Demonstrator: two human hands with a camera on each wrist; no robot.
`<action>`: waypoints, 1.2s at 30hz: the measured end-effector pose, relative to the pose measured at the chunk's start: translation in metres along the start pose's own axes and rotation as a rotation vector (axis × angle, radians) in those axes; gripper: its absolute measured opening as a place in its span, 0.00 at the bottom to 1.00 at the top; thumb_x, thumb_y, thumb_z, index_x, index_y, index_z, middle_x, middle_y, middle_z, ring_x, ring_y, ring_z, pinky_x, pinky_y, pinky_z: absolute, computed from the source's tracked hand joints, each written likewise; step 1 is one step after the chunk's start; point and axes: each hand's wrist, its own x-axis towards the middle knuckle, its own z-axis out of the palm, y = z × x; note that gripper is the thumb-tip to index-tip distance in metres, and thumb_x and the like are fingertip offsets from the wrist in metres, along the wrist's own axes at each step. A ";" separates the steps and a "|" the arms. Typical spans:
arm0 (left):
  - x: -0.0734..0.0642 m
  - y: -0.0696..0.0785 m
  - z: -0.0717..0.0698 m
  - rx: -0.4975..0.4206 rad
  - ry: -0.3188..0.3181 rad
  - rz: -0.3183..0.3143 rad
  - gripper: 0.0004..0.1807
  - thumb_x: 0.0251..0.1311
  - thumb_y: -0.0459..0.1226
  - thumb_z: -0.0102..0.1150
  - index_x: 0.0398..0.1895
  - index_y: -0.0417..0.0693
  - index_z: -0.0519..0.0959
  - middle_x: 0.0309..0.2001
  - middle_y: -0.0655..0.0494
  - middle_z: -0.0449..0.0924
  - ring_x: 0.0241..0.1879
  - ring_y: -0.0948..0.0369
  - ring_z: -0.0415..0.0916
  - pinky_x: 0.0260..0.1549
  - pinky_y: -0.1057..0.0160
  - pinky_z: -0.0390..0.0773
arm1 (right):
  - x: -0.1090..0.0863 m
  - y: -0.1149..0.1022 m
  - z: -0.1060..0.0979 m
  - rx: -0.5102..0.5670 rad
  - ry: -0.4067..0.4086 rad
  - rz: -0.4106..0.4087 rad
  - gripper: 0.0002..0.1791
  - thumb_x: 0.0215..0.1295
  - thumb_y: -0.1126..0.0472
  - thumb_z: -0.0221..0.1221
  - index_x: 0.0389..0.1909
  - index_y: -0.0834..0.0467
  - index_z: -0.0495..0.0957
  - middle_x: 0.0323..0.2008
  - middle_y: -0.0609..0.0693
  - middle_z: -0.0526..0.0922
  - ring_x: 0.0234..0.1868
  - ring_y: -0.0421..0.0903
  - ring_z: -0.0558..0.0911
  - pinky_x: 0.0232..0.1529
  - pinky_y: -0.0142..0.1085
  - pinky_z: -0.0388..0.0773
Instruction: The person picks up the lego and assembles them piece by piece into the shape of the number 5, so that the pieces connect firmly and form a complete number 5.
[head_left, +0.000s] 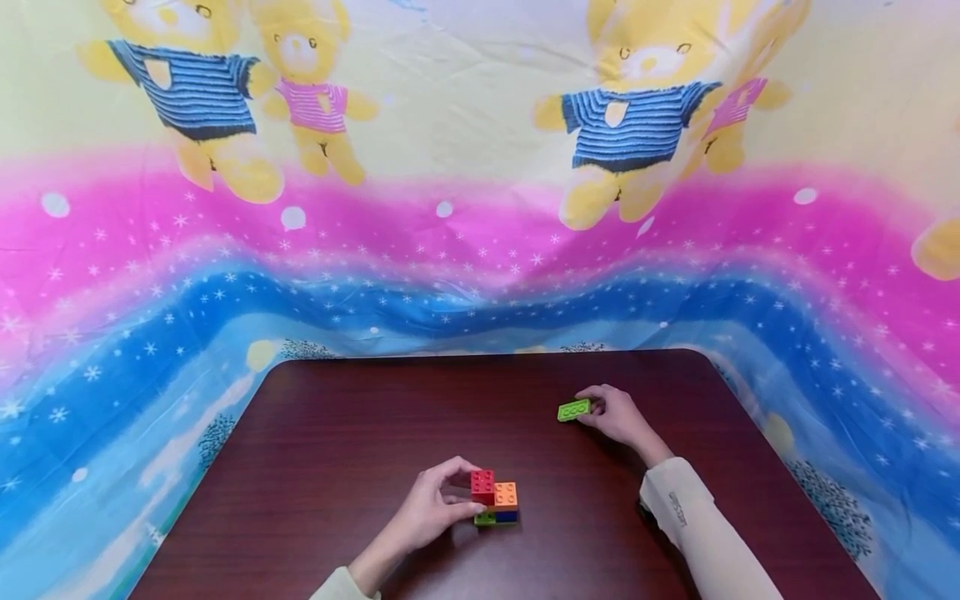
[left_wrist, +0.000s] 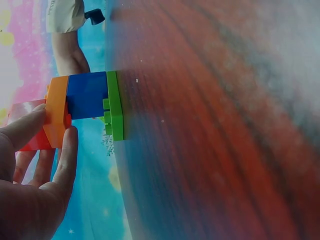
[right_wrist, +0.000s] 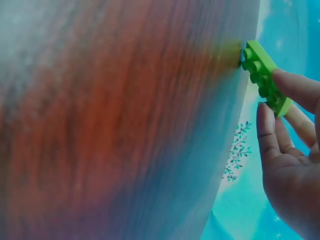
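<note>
A small stack of toy building bricks stands on the table. Its green base brick lies flat, a blue brick sits on it, then an orange brick, with a red brick on top. My left hand holds the stack from the left, thumb and fingers about the red and orange bricks. Farther back on the right, my right hand pinches a flat green brick by one end. Its hollow underside shows in the head view; in the right wrist view its studs face the tabletop.
Both hands are over a dark reddish-brown table with rounded far corners. A cloth printed with bears hangs behind and around it. The light right sleeve reaches across the table's right side.
</note>
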 end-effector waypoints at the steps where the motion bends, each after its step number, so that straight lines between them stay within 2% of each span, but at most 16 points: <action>1: 0.000 0.000 0.000 -0.003 0.001 -0.004 0.20 0.55 0.31 0.76 0.50 0.51 0.82 0.51 0.47 0.86 0.51 0.52 0.84 0.45 0.65 0.87 | 0.000 0.000 0.000 0.016 0.001 0.006 0.20 0.63 0.65 0.71 0.55 0.61 0.83 0.43 0.56 0.83 0.38 0.46 0.80 0.39 0.37 0.80; 6: -0.001 0.002 -0.001 -0.004 0.002 -0.018 0.20 0.55 0.30 0.76 0.50 0.49 0.82 0.51 0.47 0.86 0.51 0.54 0.83 0.45 0.65 0.86 | -0.002 -0.001 0.001 0.078 0.009 0.031 0.20 0.61 0.65 0.72 0.54 0.61 0.82 0.41 0.56 0.85 0.39 0.45 0.81 0.39 0.35 0.81; 11: -0.001 0.003 -0.001 -0.011 -0.003 -0.020 0.20 0.55 0.30 0.76 0.50 0.48 0.82 0.51 0.47 0.86 0.51 0.51 0.83 0.45 0.66 0.86 | -0.004 0.000 0.001 0.071 0.023 0.030 0.19 0.61 0.65 0.72 0.53 0.58 0.83 0.42 0.54 0.84 0.40 0.46 0.82 0.41 0.38 0.82; 17: -0.001 0.003 -0.001 -0.005 0.011 -0.022 0.20 0.54 0.30 0.77 0.50 0.47 0.81 0.51 0.46 0.86 0.51 0.51 0.83 0.45 0.66 0.86 | -0.004 -0.003 0.003 0.092 0.031 -0.021 0.19 0.65 0.63 0.70 0.56 0.58 0.82 0.51 0.56 0.80 0.54 0.56 0.85 0.56 0.51 0.84; 20: -0.001 0.002 -0.001 0.008 0.009 -0.018 0.20 0.55 0.31 0.77 0.50 0.48 0.82 0.51 0.47 0.86 0.51 0.51 0.83 0.45 0.66 0.86 | -0.005 -0.004 0.003 0.100 0.032 -0.025 0.19 0.66 0.64 0.70 0.57 0.58 0.81 0.52 0.56 0.79 0.57 0.58 0.84 0.59 0.53 0.82; 28: 0.001 0.002 0.001 -0.003 0.004 -0.015 0.20 0.55 0.30 0.76 0.50 0.48 0.81 0.51 0.46 0.86 0.51 0.48 0.83 0.45 0.66 0.86 | -0.005 -0.004 0.005 0.063 0.033 -0.067 0.21 0.65 0.65 0.70 0.59 0.58 0.81 0.50 0.53 0.79 0.52 0.54 0.84 0.55 0.51 0.84; 36: 0.000 0.001 0.001 0.014 0.009 -0.010 0.20 0.55 0.30 0.76 0.50 0.48 0.81 0.51 0.46 0.86 0.50 0.56 0.84 0.45 0.65 0.86 | -0.004 -0.010 0.010 0.041 -0.036 -0.110 0.21 0.66 0.64 0.69 0.60 0.57 0.81 0.47 0.51 0.78 0.47 0.49 0.83 0.51 0.48 0.84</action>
